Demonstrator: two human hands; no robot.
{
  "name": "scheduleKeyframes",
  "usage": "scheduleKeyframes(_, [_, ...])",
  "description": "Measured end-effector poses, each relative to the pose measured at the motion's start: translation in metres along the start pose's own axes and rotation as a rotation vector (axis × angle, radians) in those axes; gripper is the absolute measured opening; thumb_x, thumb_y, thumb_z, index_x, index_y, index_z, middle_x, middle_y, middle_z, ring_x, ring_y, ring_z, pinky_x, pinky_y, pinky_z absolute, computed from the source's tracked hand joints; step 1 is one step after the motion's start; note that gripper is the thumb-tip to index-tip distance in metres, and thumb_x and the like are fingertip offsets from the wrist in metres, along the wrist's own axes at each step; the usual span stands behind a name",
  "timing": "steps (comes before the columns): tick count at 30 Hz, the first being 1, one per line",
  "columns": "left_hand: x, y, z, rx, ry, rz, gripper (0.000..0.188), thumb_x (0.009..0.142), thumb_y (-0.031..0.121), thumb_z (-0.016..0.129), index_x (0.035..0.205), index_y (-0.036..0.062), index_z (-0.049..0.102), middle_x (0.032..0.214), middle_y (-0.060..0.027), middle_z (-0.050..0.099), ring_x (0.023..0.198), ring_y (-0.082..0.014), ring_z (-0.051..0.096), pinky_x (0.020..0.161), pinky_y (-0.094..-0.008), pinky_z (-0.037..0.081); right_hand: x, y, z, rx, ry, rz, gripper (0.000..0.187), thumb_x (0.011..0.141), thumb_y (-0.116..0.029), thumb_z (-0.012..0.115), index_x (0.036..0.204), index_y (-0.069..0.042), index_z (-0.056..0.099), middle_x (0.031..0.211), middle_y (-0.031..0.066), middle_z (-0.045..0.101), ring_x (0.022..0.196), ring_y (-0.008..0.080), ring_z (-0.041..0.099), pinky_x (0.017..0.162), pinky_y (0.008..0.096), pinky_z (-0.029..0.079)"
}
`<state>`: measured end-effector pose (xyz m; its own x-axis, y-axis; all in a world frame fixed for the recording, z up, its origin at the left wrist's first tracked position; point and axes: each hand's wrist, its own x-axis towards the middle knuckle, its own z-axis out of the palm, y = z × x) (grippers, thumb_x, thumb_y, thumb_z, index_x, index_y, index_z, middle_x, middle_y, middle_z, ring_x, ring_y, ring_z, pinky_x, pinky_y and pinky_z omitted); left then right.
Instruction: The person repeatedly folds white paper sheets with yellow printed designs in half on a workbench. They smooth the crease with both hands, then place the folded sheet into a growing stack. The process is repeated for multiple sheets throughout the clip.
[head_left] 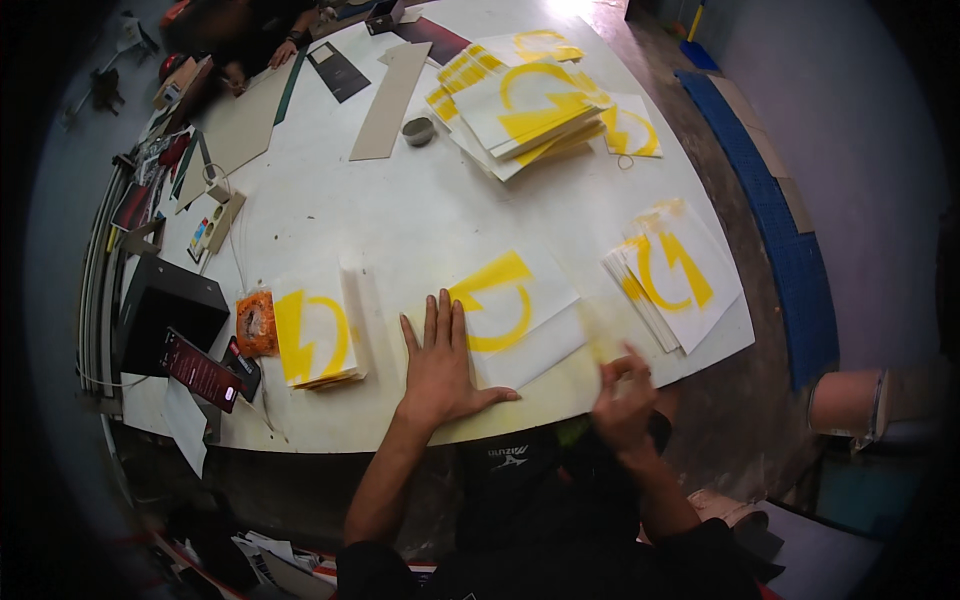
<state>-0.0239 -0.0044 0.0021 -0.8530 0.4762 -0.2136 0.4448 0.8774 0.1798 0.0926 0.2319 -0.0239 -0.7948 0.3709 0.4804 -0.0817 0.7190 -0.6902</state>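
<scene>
My left hand (440, 365) lies flat with its fingers spread, pressing on the left edge of a white sheet with a yellow printed emblem (510, 300). A plain white strip (545, 345) runs along the sheet's near side and looks like a folded flap. My right hand (625, 395) is just right of the sheet by the table's front edge, its fingers curled together and blurred. Whatever it may hold is too smeared to make out. A stack of similar printed pieces (315, 335) sits to the left, and a fanned pile (672, 280) lies to the right.
On the white table (330, 220) stand a tall printed stack (525, 105), a small round tin (418, 131), grey board strips (392, 100), a phone (200, 370), a black box (175, 310) and an orange tape roll (257, 322). Another person's hand (283, 53) rests at the far left.
</scene>
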Motion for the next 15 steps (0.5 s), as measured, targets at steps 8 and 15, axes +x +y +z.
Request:
scheduleKeyframes(8, [0.001, 0.003, -0.001, 0.02, -0.012, 0.021, 0.161, 0.057, 0.095, 0.07, 0.159, -0.0155, 0.012, 0.169, -0.0343, 0.006, 0.16, -0.0465, 0.0, 0.124, -0.0681, 0.0, -0.001, 0.038, -0.011, -0.326, -0.128, -0.267, 0.019, 0.085, 0.005, 0.068, 0.104, 0.007, 0.07, 0.075, 0.0132, 0.052, 0.067, 0.0313, 0.052, 0.066, 0.0438, 0.041])
scheduleKeyframes(15, [0.002, -0.002, 0.006, -0.019, -0.008, 0.01, 0.162, 0.057, 0.094, 0.071, 0.159, -0.0157, 0.01, 0.17, -0.034, 0.004, 0.159, -0.0474, -0.003, 0.124, -0.0676, -0.002, -0.011, -0.005, -0.002, -0.058, -0.252, -0.411, 0.027, 0.083, 0.004, 0.067, 0.109, 0.004, 0.072, 0.074, 0.009, 0.055, 0.07, 0.0277, 0.056, 0.071, 0.0425, 0.044])
